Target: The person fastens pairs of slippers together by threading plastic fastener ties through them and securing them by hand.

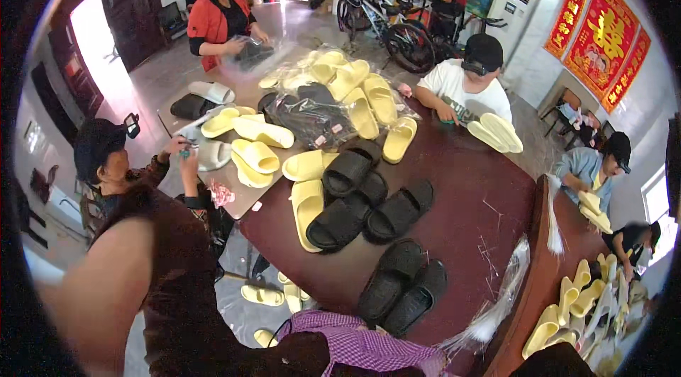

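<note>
My left hand [103, 288] is raised close to the camera at the lower left, large and blurred. Its fingers cannot be made out, nor whether it holds anything. A dark brown sleeve covers that arm. My right hand is out of the picture; only a dark sleeve [560, 361] shows at the lower right edge. On the dark red table before me lies a pair of black slippers [403, 285]. Beyond it are more black slippers [347, 217], stacked partly over one another, next to yellow slippers [307, 210]. Purple checked cloth [347, 341] covers my lap at the table's near edge.
A bundle of clear plastic strips [489, 313] lies along the table's right side. Slippers and a clear bag of black ones [305, 118] are heaped at the far end. Several people work around the tables. More yellow slippers [262, 295] lie on the floor.
</note>
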{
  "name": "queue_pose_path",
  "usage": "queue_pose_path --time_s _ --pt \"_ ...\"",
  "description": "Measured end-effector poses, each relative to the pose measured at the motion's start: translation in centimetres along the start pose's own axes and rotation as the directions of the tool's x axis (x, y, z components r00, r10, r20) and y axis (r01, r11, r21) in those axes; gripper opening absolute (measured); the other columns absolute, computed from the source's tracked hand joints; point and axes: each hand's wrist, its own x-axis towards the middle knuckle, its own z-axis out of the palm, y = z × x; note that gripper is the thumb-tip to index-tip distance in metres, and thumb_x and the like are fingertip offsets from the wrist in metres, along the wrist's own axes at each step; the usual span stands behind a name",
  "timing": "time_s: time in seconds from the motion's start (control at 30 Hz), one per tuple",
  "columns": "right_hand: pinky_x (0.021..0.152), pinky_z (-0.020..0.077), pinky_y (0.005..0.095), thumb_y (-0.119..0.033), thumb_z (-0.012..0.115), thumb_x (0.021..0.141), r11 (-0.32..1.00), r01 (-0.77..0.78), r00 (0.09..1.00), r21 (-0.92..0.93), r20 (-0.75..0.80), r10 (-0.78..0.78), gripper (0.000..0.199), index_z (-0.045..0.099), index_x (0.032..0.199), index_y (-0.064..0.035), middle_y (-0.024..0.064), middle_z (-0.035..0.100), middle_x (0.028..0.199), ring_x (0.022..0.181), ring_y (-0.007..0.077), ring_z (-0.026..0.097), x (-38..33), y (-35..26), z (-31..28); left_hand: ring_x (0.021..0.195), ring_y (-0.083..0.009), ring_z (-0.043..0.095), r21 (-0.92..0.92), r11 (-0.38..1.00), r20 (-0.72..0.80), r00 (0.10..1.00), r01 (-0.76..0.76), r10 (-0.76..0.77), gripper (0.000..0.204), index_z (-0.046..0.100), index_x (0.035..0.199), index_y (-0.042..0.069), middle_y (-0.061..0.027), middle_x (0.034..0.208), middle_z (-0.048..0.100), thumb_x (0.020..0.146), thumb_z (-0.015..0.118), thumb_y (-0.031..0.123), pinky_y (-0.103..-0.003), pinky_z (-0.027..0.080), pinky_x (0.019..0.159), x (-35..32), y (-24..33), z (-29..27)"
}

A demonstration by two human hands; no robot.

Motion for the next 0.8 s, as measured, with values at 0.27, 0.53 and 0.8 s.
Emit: queue_pose_path --time_s 0.27,0.53,0.8 --pt "0.063 0.0461 0.03 -0.018 0.05 0.087 0.958 -0.043 0.994 -0.285 -0.109 0.012 0.018 0.058 0.08 -0.0041 0.006 0.057 0.072 0.068 0.0188 0.055 -4.9 5.4 -10.6 0.081 -0.0168 0.058 -0.091 0.995 -0.096 0.995 -0.03 0.021 0.044 0.039 0.123 -0.003 -0.0108 0.101 0.057 0.085 0.053 0.015 -0.027 0.048 0.071 -2.5 -2.7 4.3" --pt "0.064 0.0458 0.0292 -0.017 0.049 0.086 0.826 -0.124 0.977 -0.55 -0.213 0.005 0.017 0.059 0.081 -0.0044 0.005 0.057 0.072 0.07 0.0182 0.055 -0.7 -3.6 -12.7 0.08 -0.0172 0.058 -0.189 0.981 -0.198 0.98 -0.04 0.001 0.042 0.041 0.122 -0.003 -0.0109 0.101 0.057 0.085 0.052 0.015 -0.027 0.048 0.071 -5.2 -5.1 10.3" --pt "0.064 0.0456 0.0285 -0.016 0.049 0.086 0.585 -0.316 0.931 -0.746 -0.362 0.042 0.016 0.059 0.082 -0.0047 0.004 0.057 0.073 0.072 0.0175 0.055 -5.1 -11.8 -6.1 0.08 -0.0176 0.058 -0.335 0.941 -0.242 0.961 0.045 -0.132 0.041 0.042 0.121 -0.003 -0.011 0.1 0.057 0.086 0.051 0.016 -0.027 0.048 0.07 -7.8 -5.4 16.2"
